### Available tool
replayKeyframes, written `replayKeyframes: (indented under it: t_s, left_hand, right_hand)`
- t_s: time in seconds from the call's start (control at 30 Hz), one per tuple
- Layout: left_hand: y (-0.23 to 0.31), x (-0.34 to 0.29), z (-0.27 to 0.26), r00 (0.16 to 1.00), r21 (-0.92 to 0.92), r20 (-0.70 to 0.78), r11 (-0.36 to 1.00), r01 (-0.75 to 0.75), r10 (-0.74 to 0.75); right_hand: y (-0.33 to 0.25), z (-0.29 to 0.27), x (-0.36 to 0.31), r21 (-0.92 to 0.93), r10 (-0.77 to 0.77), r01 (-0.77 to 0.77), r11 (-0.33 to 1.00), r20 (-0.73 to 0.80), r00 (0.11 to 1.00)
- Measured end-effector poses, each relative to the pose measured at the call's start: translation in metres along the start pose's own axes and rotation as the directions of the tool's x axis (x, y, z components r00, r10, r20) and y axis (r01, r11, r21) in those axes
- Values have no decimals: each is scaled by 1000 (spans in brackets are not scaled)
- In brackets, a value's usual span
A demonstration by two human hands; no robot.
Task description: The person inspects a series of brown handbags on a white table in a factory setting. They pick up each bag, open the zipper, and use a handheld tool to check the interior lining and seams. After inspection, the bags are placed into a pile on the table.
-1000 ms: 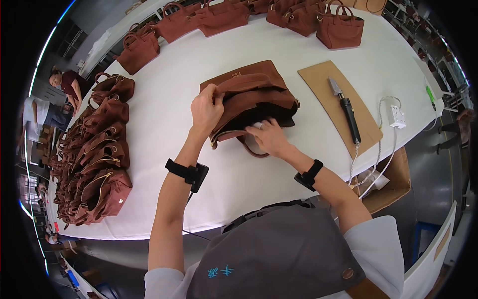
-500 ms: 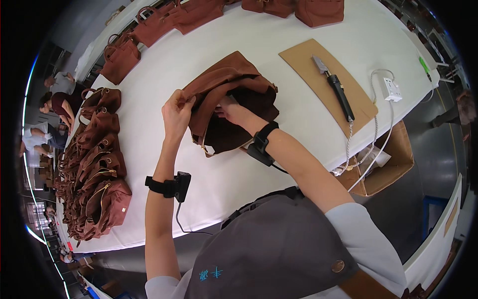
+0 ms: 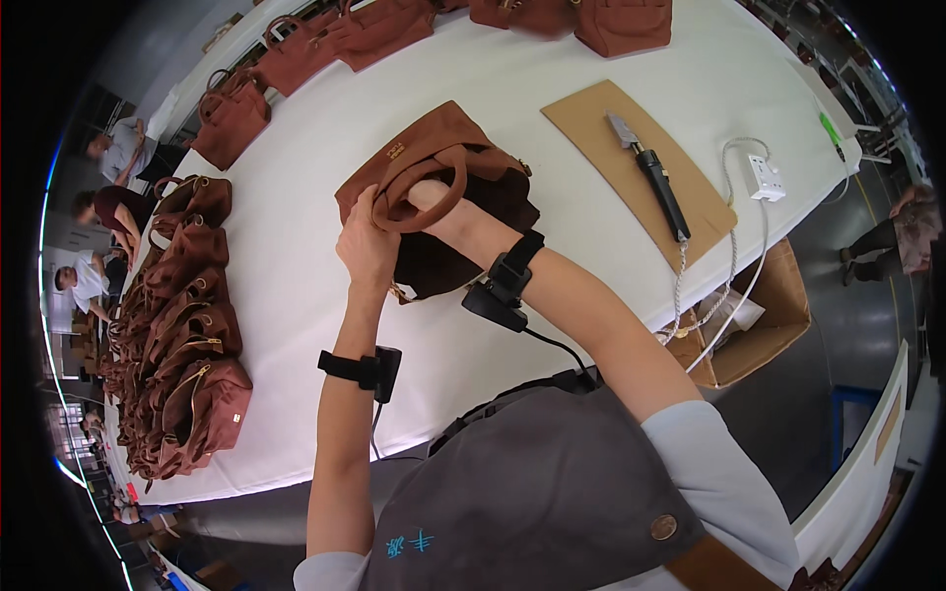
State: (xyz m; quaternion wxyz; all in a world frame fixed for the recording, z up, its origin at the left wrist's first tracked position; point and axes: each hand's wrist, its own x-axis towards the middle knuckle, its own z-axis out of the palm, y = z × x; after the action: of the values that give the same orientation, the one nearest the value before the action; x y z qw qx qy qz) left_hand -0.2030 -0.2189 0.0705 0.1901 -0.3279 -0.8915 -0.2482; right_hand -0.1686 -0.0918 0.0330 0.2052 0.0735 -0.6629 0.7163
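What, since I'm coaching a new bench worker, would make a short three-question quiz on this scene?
1. Multiple choice: what lies on the tan board?
A) A cardboard box
B) A black-handled tool
C) A zipped bag
2. True or false: the left hand is apart from the brown bag being handled.
3. Short answer: in the picture, on which side of the board is the white outlet block, left or right?

Key:
1. B.
2. False; that hand is on the bag.
3. Right.
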Motion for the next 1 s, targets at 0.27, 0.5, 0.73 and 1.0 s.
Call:
replayKeyframes:
  t_s: [0.27,0.5,0.73,1.0]
  left_hand:
    - [-22,6,1,999,8,14,999,32,-32]
    - [-18,1,-1,996,-7,47,997,77,-77]
    - [-7,1,-3,994,9,66,996,91,-91]
    - [4,4,-2,991,-30,79,994,108,-106]
  right_hand:
    - [18,41,-56,-724,233,-217,655,-80,969]
    - [20,16,-94,-914,253,32,405,146,956]
    - [-22,-74,-133,-869,-146,-118,480,-212,966]
    - [-47,-246,-215,-589,-59,-807,-49,-805,590]
